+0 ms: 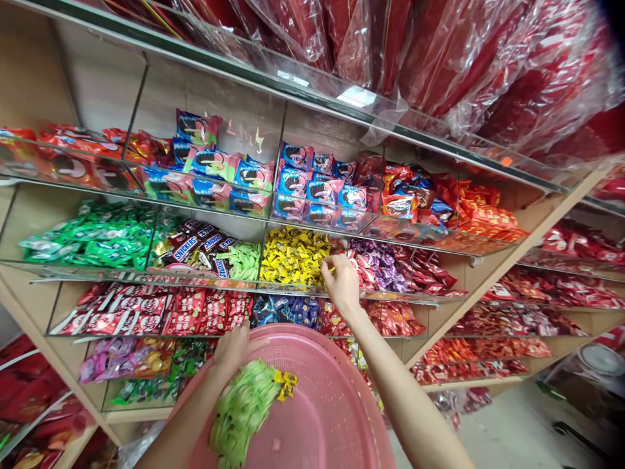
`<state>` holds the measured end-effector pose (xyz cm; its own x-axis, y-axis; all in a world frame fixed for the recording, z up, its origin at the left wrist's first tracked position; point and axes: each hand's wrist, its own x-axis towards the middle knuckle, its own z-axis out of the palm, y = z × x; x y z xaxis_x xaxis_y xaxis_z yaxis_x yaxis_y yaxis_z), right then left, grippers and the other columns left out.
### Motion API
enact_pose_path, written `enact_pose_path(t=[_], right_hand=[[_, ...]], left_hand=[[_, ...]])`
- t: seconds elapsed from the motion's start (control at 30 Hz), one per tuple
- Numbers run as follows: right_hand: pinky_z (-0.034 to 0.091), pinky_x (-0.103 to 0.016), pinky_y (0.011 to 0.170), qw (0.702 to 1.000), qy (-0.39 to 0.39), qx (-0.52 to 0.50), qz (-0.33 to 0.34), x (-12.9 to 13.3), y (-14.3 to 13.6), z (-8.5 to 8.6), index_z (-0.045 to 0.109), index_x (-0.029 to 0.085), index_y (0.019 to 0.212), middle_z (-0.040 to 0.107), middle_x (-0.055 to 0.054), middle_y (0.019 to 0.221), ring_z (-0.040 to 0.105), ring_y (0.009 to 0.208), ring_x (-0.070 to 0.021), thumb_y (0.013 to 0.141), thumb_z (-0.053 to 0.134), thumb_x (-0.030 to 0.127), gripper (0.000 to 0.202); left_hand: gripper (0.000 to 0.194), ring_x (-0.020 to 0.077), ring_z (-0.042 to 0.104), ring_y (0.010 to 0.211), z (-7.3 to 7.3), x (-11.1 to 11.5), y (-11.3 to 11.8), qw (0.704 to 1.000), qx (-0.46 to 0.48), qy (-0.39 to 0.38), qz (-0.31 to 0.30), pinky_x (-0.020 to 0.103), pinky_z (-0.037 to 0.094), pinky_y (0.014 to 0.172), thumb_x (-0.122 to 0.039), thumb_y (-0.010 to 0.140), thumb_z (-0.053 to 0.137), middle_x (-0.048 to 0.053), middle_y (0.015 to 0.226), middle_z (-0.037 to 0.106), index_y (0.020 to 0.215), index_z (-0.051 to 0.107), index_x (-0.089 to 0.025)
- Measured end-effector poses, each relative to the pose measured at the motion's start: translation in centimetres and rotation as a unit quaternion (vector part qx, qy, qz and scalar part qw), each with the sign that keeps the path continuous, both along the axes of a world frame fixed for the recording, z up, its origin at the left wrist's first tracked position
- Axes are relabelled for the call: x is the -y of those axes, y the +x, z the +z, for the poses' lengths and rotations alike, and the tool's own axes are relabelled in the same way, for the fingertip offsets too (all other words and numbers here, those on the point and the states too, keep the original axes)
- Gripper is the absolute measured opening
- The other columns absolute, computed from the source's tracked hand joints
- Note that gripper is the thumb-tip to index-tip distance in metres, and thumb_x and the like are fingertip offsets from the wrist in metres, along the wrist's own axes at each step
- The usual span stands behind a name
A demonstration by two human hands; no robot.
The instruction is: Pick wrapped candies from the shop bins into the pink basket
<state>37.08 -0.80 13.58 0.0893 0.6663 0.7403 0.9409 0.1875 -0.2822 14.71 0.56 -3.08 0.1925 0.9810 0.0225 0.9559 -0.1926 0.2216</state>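
While the right hand [340, 281] reaches into a shelf compartment of small yellow-wrapped sweets [293, 254], at that pile's four o'clock edge, its fingers bend inward and draw together; I cannot tell whether a sweet sits between them. The left hand [234, 352] is closed over the rim of a round pink plastic basket [336, 397] with perforated walls, at the rim's ten o'clock; its fingertips are blurred. The basket stands at six o'clock in the view, below the shelves. Inside it, a heap of light-green-wrapped sweets [247, 410] lies at nine o'clock, and a few yellow-wrapped pieces [286, 384] touch that heap at its two o'clock.

From the yellow pile, more pale green packets [243, 262] lie at nine o'clock, with dark brown Snickers bars [185, 247] farther out the same way. Purple-wrapped sweets [383, 267] lie at three o'clock, dark blue packets [288, 311] at six, and blue-and-pink square packs [322, 187] at one, on the shelf above.
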Motion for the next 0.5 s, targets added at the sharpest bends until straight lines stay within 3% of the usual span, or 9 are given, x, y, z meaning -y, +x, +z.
enact_pose_path(t=[0.07,0.13,0.27,0.33,0.43,0.5], right_hand=[[0.039,-0.027,0.067,0.996,0.028,-0.052,0.060,1.8,-0.8,-0.2,0.058,0.019,0.080,0.056,-0.003,0.078,0.051,0.073,-0.0148,0.085,0.043,0.027,0.018],[0.039,-0.025,0.066,0.988,0.007,-0.083,0.128,3.6,-2.0,-1.1,0.057,0.019,0.078,0.056,-0.002,0.075,0.050,0.070,-0.0134,0.084,0.044,0.027,0.017],[0.038,-0.021,0.061,0.958,-0.157,-0.093,0.222,5.5,-3.8,-5.7,0.056,0.019,0.071,0.057,0.001,0.070,0.050,0.065,-0.0102,0.076,0.048,0.015,0.011],[0.038,-0.020,0.058,0.931,-0.280,-0.080,0.221,5.7,-3.8,-8.9,0.056,0.018,0.065,0.057,0.003,0.065,0.050,0.061,-0.0089,0.069,0.049,0.010,0.012],[0.033,-0.019,0.046,0.862,-0.465,-0.055,0.195,5.9,-2.7,-13.4,0.054,0.018,0.050,0.049,0.007,0.044,0.045,0.044,-0.0077,0.057,0.054,0.005,0.015],[0.029,-0.019,0.040,0.860,-0.478,-0.076,0.162,6.1,-1.8,-15.5,0.049,0.018,0.038,0.038,0.009,0.031,0.038,0.034,-0.0071,0.048,0.058,0.001,0.022]], left_hand=[[0.061,0.0320,0.063,0.088,-0.1,0.0,0.0,1.000,0.001,0.000,0.000,0.038,0.046,0.071,-0.063,0.078,0.033,0.018,0.091,0.067,0.106,0.052,-0.012],[0.063,0.0325,0.063,0.088,-0.3,-0.1,0.0,1.000,0.004,0.003,-0.004,0.039,0.046,0.071,-0.065,0.077,0.033,0.018,0.091,0.067,0.107,0.051,-0.012],[0.067,0.0328,0.063,0.087,-0.8,-0.2,0.0,1.000,0.009,0.014,-0.004,0.038,0.046,0.070,-0.069,0.074,0.034,0.017,0.090,0.067,0.107,0.050,-0.012],[0.067,0.0315,0.063,0.087,-0.7,-0.1,0.1,1.000,0.010,0.009,-0.001,0.036,0.046,0.070,-0.069,0.073,0.035,0.016,0.090,0.067,0.106,0.051,-0.013],[0.066,0.0310,0.063,0.088,-0.2,0.1,0.1,1.000,0.017,0.003,-0.001,0.036,0.045,0.071,-0.068,0.075,0.035,0.017,0.092,0.067,0.108,0.051,-0.013],[0.067,0.0315,0.062,0.090,0.2,0.2,0.1,1.000,0.019,-0.009,0.000,0.037,0.045,0.072,-0.067,0.075,0.034,0.018,0.093,0.066,0.110,0.050,-0.012]])
